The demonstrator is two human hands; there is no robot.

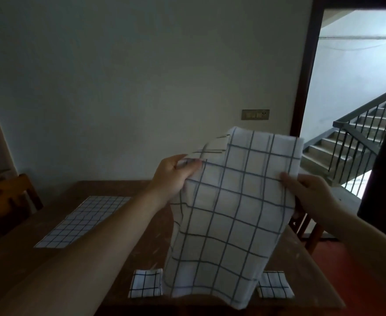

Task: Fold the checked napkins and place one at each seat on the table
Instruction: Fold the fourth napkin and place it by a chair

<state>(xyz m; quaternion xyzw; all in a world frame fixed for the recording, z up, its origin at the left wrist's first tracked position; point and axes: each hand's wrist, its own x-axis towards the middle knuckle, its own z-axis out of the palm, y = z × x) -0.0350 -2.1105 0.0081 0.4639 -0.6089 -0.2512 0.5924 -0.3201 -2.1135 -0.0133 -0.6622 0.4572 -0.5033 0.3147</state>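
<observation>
- The wooden tabletop [123,258] fills the lower part of the view, with a plain wall behind it and an open doorway to a staircase [351,142] at the right.
- A checked napkin [228,215] is held up in the air above the tabletop's near side, hanging down from both hands, its top edge flopping over toward the wall.
- A second, finer-checked cloth [82,222] lies flat on the tabletop's left part, well apart from the raised one.
- A wooden chair [9,201] stands at the tabletop's left edge.
- The left hand [173,176] pinches the napkin's upper left edge, fingers clamped on the fabric.
- The right hand [308,190] grips the right edge, thumb in front, fingers curled behind the fabric.
- Two small folded checked pieces [145,283] [275,285] rest on the tabletop near its front edge, partly hidden behind the hanging napkin.
</observation>
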